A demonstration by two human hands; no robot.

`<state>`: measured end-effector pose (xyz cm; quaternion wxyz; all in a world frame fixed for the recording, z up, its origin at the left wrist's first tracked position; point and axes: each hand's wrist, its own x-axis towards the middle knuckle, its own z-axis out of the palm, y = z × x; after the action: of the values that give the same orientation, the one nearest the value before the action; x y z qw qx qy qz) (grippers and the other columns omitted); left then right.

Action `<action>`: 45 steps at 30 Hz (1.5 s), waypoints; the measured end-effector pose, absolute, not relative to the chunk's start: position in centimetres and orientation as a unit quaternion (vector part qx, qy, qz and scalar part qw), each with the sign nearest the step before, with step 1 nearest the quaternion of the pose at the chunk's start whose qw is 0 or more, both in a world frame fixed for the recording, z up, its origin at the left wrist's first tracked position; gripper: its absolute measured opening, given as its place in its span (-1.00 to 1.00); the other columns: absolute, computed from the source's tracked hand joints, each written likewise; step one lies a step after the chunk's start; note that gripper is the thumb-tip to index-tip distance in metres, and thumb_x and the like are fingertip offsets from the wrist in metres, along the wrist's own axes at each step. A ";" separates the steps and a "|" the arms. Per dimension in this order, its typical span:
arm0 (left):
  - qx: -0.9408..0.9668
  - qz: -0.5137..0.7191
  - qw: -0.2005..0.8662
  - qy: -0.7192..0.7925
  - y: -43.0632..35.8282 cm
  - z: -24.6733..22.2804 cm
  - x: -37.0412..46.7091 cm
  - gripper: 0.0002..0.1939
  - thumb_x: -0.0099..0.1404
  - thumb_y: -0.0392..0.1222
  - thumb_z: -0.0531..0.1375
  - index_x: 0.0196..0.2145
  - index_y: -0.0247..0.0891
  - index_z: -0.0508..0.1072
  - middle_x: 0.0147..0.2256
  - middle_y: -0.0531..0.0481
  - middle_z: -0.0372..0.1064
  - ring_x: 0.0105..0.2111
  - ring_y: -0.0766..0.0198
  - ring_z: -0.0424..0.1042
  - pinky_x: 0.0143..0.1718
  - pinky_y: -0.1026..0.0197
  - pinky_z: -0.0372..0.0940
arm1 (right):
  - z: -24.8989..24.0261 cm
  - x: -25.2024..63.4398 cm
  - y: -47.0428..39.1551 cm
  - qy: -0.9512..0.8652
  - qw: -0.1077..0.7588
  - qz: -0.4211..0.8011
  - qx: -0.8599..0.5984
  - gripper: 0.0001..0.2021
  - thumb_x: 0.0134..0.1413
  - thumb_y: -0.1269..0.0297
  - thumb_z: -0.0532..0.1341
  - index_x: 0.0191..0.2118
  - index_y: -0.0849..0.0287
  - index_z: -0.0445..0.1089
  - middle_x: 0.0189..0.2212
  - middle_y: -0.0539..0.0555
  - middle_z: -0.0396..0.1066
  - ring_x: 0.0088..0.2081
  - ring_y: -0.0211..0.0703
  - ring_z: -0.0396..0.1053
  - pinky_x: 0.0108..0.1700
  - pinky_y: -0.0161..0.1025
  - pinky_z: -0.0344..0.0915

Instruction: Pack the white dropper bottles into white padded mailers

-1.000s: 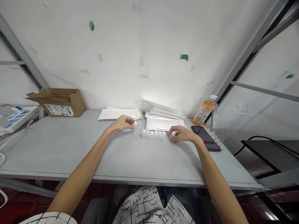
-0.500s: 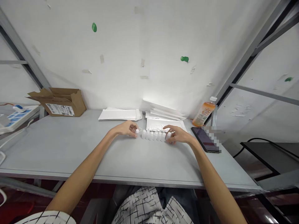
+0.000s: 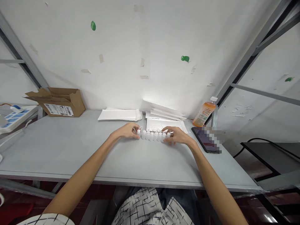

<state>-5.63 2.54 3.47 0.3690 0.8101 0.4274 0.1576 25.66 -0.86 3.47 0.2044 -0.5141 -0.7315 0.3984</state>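
Several small white bottles (image 3: 151, 136) stand side by side in a row on the grey table (image 3: 140, 162). At the row's left end, my left hand (image 3: 131, 130) has its thumb and fingers closed around a white bottle (image 3: 138, 132), which stands close beside the others. My right hand (image 3: 174, 135) is curved round the right end of the row, fingers and thumb against a white bottle (image 3: 168, 135). Thin white loops show at the bottle tops near both hands.
White padded envelopes (image 3: 119, 114) lie at the back, with more envelopes (image 3: 166, 123) behind the bottles. A cardboard box (image 3: 63, 104) stands back left. On the right are an orange drink bottle (image 3: 205, 113) and a phone (image 3: 205, 140). A power strip (image 3: 17, 118) is far left.
My left hand has moved slightly right, bringing its bottle closer to the row. My right hand has shifted a little left against the row's right end.
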 end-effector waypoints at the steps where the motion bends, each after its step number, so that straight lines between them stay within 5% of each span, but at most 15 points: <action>1: 0.813 0.159 0.368 0.422 2.5 3.4 -5.5 -0.71 0.00 -0.04 0.35 -0.35 -0.27 0.53 -0.38 0.01 0.50 -0.40 0.22 0.44 -0.38 0.25 0.24 | 3.5 25.5 -0.9 -0.734 0.204 0.393 -0.516 -0.49 -0.15 0.22 0.40 0.00 0.16 0.39 -0.14 0.16 0.41 -0.54 -0.26 0.44 -0.62 -0.32 0.34; 6: 0.822 0.165 0.366 0.404 2.3 3.3 -5.2 -0.71 0.01 -0.03 0.36 -0.35 -0.27 0.57 -0.43 0.04 0.48 -0.44 0.26 0.39 -0.39 0.26 0.20 | 3.5 25.1 -1.0 -0.738 0.198 0.384 -0.518 -0.54 -0.14 0.24 0.40 -0.04 0.19 0.42 -0.42 0.02 0.42 -0.55 -0.20 0.42 -0.62 -0.31 0.34; 14: 0.822 0.155 0.350 0.423 2.6 2.5 -4.9 -0.66 -0.01 0.02 0.38 -0.34 -0.27 0.57 -0.43 0.05 0.45 -0.44 0.26 0.36 -0.41 0.26 0.17 | 3.3 25.0 -1.0 -0.750 0.207 0.364 -0.512 -0.62 -0.11 0.24 0.38 -0.11 0.19 0.44 -0.55 -0.05 0.37 -0.55 -0.18 0.42 -0.65 -0.34 0.29; 25: 0.821 0.148 0.327 0.444 2.3 2.5 -4.6 -0.55 -0.05 0.11 0.39 -0.28 -0.23 0.54 -0.51 0.10 0.32 -0.46 0.26 0.29 -0.45 0.26 0.09 | 3.4 25.1 -0.9 -0.748 0.208 0.353 -0.522 -0.55 -0.10 0.25 0.39 -0.02 0.18 0.41 -0.06 0.20 0.40 -0.56 -0.32 0.41 -0.66 -0.35 0.28; 33: 0.816 0.149 0.340 0.442 2.3 2.3 -4.7 -0.53 -0.05 0.17 0.39 -0.29 -0.22 0.52 -0.49 0.07 0.33 -0.46 0.24 0.30 -0.46 0.25 0.10 | 4.6 26.7 -1.0 -0.722 0.237 0.383 -0.526 -0.42 -0.10 0.00 0.43 0.03 0.17 0.41 0.00 0.24 0.43 -0.49 -0.22 0.48 -0.65 -0.35 0.32; 39: 0.818 0.148 0.337 0.442 2.4 2.5 -4.9 -0.37 -0.10 0.24 0.41 -0.16 -0.22 0.53 -0.50 0.08 0.31 -0.45 0.24 0.28 -0.46 0.26 0.07 | 4.6 29.4 0.1 -0.668 0.367 0.333 -0.555 -0.50 0.12 -0.17 0.20 -0.20 0.26 0.50 -0.07 0.28 0.49 -0.48 -0.17 0.49 -0.64 -0.32 0.25; 42: 0.819 0.138 0.345 0.438 2.5 2.8 -5.1 -0.28 -0.09 0.26 0.40 -0.04 -0.21 0.51 -0.50 0.09 0.31 -0.43 0.23 0.29 -0.45 0.26 0.08 | 3.6 30.8 1.0 -0.670 0.371 0.175 -0.619 -0.63 0.15 -0.03 0.20 -0.31 0.21 0.51 -0.22 0.19 0.54 -0.36 -0.05 0.51 -0.43 -0.23 0.35; 45: 0.817 0.125 0.355 0.437 2.5 3.3 -5.4 -0.25 -0.08 0.27 0.40 0.01 -0.19 0.50 -0.50 0.10 0.31 -0.42 0.23 0.31 -0.44 0.26 0.09 | 2.4 31.7 1.7 -0.694 0.291 0.043 -0.657 -0.82 0.03 0.31 0.24 -0.23 0.12 0.54 -0.15 0.11 0.55 -0.11 0.06 0.48 -0.07 -0.07 0.36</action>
<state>-5.38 2.48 3.28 0.3546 0.8173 0.4367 0.1247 31.74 1.71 2.38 0.2908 -0.6568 -0.6944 0.0434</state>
